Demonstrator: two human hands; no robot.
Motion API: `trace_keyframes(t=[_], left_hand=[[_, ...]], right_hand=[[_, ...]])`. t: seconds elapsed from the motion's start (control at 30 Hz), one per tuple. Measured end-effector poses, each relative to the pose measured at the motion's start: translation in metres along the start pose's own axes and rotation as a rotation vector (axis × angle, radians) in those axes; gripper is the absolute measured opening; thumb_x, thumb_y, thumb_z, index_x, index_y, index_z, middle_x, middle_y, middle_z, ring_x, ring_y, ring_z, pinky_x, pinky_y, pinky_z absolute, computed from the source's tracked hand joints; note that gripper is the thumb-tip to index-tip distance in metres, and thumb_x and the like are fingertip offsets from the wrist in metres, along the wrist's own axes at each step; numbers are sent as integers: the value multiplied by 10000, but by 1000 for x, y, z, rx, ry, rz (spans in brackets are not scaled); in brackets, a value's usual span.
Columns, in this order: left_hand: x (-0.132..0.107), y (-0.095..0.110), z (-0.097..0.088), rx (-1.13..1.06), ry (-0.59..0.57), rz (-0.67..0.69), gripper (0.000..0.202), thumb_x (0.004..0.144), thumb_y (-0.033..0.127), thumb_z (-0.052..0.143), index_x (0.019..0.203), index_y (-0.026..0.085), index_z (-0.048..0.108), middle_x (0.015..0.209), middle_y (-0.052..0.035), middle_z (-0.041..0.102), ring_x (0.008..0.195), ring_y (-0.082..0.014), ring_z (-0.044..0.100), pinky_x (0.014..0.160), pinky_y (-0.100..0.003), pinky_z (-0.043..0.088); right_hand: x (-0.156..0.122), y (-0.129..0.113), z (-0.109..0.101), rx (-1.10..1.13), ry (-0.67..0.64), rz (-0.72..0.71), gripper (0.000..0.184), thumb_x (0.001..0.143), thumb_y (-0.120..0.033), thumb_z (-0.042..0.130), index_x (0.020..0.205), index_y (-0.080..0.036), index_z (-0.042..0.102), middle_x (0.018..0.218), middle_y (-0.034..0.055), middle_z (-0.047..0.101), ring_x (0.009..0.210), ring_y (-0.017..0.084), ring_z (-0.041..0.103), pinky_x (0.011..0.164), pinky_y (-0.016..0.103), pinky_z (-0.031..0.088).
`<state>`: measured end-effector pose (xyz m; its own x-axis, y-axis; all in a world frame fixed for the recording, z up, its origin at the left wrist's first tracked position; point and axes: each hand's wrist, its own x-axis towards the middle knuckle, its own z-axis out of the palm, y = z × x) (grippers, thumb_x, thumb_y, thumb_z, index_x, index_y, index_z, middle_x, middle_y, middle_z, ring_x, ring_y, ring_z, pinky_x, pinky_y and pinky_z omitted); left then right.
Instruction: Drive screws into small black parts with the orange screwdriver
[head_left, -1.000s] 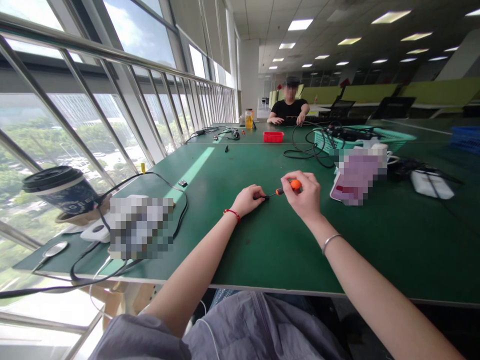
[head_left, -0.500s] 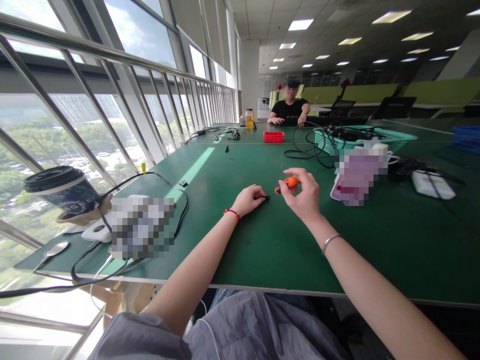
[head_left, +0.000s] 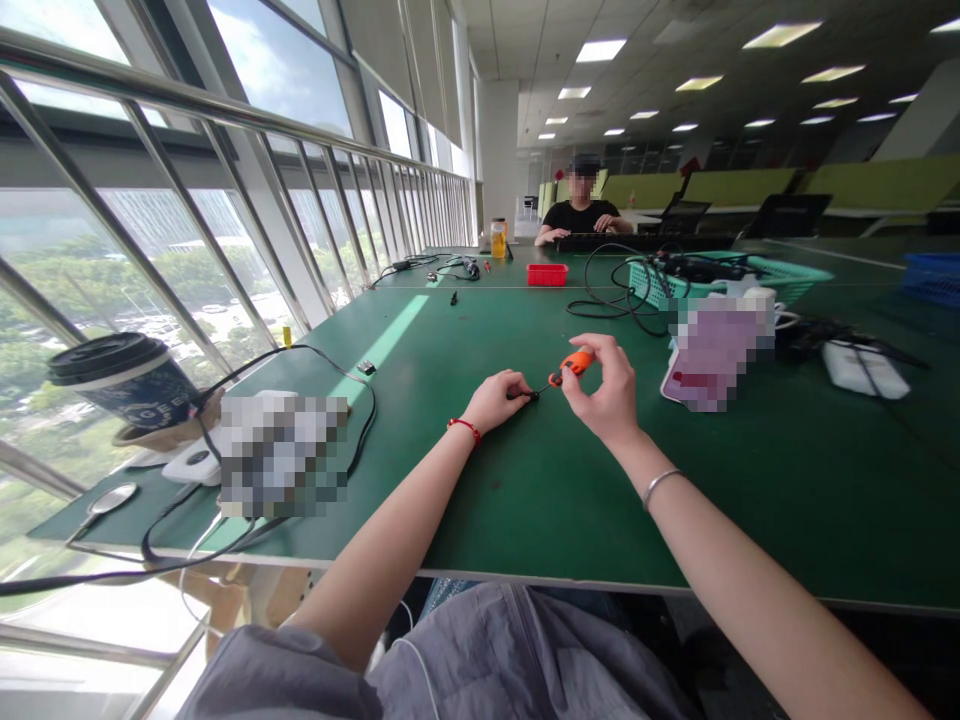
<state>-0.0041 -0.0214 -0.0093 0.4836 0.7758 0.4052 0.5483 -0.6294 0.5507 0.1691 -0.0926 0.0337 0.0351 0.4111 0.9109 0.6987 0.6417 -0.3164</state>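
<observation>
orange screwdriver (head_left: pixel 576 364), its handle tilted and its shaft pointing left, is in the right hand (head_left: pixel 611 395) above the middle of the tabletop (head_left: pixel 450 520); thumb and forefinger are clamped on the handle. the left hand (head_left: pixel 495 402) rests low, fingers together on a small black piece (head_left: pixel 534 396) at the shaft's tip; whether the tip sits in it is too small to tell. both hands are well inside the near edge, with green surface on either side: a black cable (head_left: pixel 367 430) curves well to the left, a teal basket (head_left: pixel 795 280) and a partly pixelated pink item (head_left: pixel 701 360) lie to the right, and a red tray (head_left: pixel 547 275) stands farther off.

the surface is matt green with a pale edge, and a strip of sunlight crosses its left part. a metal railing (head_left: pixel 300 145) and tall windows flank it; a person (head_left: pixel 581 218) in black sits at the far end under lit ceiling panels, before yellow-green partitions (head_left: pixel 750 185).

on the lidded paper cup (head_left: pixel 124 385) at left, the letters "gee" can be read.
</observation>
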Motion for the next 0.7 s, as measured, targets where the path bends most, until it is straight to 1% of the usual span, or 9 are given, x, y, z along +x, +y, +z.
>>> trace_keyframes(t=[0.07,0.17,0.23,0.3,0.37,0.43,0.5,0.63,0.7], left_hand=[[0,0,0,-4,0,1,28,749,153,612,750,156,640,763,-9,585,685,-117,559,686,-240,476],[0,-2,1,-8,-2,5,34,753,159,609,755,159,642,767,-11,585,687,-119,561,688,-244,477],[0,-3,2,-9,-2,5,36,754,161,609,761,157,645,774,-13,586,690,-120,562,695,-248,478],[0,-3,1,-8,-3,3,35,753,159,612,764,156,645,781,-14,587,694,-120,563,703,-249,480],[0,-2,1,-5,-5,-1,32,752,158,613,761,156,643,779,-13,587,697,-121,565,704,-248,481],[0,-1,1,-2,-4,-3,31,752,156,612,757,158,642,776,-11,586,697,-120,565,700,-245,481],[0,-1,0,0,-3,0,33,752,155,609,755,158,642,774,-11,585,694,-119,563,695,-244,479],[0,-2,1,-9,-3,5,38,754,161,607,761,155,644,780,-15,585,689,-118,562,694,-243,477],[0,-3,1,-13,-3,7,38,754,163,609,763,154,645,782,-16,586,690,-118,561,696,-244,476]], right_hand=[[0,0,0,8,-1,-5,226,755,-277,553,975,-227,548,687,-2,568,671,180,537,698,341,468],[-1,-1,1,-21,-2,47,125,773,-340,580,842,-236,574,621,2,567,671,190,537,628,315,458],[-1,-1,1,-31,4,68,122,777,-357,590,795,-236,581,646,14,597,681,191,545,605,307,455],[-1,-1,1,-21,11,61,136,769,-336,594,857,-232,585,680,14,606,674,185,548,632,318,466],[-1,-1,1,2,19,41,213,758,-296,584,957,-225,563,712,10,602,674,181,550,685,339,477],[-1,0,1,22,19,20,262,751,-269,570,1006,-220,539,756,14,607,680,177,552,725,353,478],[-1,0,1,16,14,25,235,758,-286,575,982,-219,547,728,11,596,675,178,545,706,346,476],[0,-1,1,-29,15,76,141,771,-361,597,825,-232,577,565,-8,525,654,189,525,618,310,452],[0,-1,1,-26,18,79,162,770,-354,592,873,-230,579,577,-13,521,643,182,518,630,313,453]])
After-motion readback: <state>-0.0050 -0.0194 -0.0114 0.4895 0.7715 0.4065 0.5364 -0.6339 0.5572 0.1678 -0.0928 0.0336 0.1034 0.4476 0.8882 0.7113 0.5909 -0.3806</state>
